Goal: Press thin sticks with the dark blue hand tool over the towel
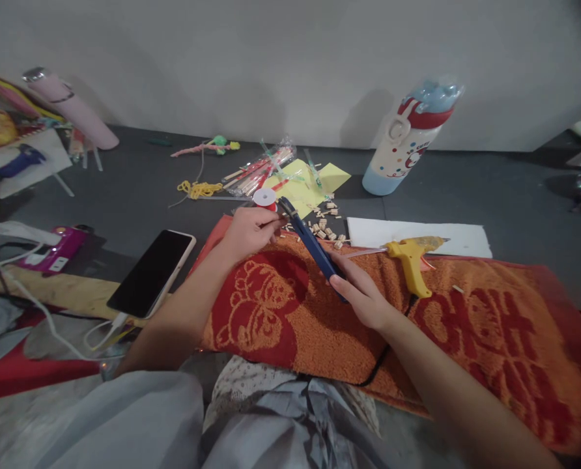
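The towel (417,339) under both forearms is rough, looped cloth, orange and red, matt. At its twelve o'clock edge the glue gun (410,257) is smooth yellow plastic. The blue cutter (314,251) looks like smooth plastic with a dull dark tip. At nine o'clock the phone (151,273) has a glossy black glass face. The floor (515,195) is dark, matt. The bottle (405,140) is shiny plastic.

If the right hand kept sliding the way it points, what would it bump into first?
Probably the left hand: the right hand and its blue cutter aim up-left toward it, then the red spool. Depth is unclear.
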{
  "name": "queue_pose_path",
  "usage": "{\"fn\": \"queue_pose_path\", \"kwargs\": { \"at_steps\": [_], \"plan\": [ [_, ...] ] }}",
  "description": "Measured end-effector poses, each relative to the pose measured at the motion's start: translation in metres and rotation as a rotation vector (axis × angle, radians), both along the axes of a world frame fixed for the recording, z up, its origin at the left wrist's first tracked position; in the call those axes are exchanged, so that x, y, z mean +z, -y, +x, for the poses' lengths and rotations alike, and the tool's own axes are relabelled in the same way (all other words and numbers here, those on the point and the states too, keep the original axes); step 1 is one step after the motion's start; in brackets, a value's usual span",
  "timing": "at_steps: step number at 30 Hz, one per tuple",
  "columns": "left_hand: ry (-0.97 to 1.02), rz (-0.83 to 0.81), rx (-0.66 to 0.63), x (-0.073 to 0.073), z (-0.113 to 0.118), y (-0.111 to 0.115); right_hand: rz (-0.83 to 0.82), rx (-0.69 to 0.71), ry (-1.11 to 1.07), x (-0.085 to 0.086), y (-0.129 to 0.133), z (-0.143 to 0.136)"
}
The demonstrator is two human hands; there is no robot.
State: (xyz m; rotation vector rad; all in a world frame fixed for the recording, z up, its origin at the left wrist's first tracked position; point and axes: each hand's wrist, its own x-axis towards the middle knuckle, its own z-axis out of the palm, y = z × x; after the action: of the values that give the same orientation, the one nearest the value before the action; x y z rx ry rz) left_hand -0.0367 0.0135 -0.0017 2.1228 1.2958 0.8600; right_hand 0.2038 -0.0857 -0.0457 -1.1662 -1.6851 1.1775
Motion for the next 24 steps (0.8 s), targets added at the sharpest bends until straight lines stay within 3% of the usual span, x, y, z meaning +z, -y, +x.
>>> {"fn": "queue_pose_path", "kwargs": {
  "at_steps": [6,10,18,24],
  "plan": [
    [0.254,-0.29,-0.06,0.0013,-0.0022,-0.0034,0.032,0.042,0.039,0.0024,0.0,0.0026],
    [0.309,-0.34,-0.088,0.0036,-0.002,-0.0035,0.037,0.042,0.052,0.0042,-0.0002,0.0023],
    [0.174,-0.197,-0.031,0.0034,-0.001,-0.0015,0.01,-0.001,0.039,0.0022,-0.001,0.0014],
    [-0.094,0.092,0.034,-0.0006,0.0001,-0.0012,-0.027,-0.007,-0.011,0.001,-0.0015,-0.001]
  ]
}}
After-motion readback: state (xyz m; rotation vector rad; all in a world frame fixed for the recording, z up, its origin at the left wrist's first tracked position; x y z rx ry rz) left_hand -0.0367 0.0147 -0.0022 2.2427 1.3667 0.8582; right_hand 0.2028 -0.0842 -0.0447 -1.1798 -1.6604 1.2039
